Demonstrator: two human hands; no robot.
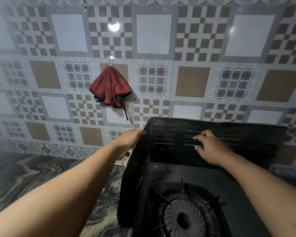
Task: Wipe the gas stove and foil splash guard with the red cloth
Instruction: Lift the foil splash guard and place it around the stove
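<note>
Tiled wall (191, 79) | marbled counter (24, 177) | red cloth (109, 88) hanging on wall

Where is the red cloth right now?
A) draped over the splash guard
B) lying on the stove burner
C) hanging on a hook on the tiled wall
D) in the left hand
C: the red cloth hangs from a hook on the tiled wall, above and apart from both bare hands at the splash guard.

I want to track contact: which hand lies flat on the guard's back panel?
The right hand, fingers spread on the foil splash guard; the left hand grips its left corner edge instead.
</note>
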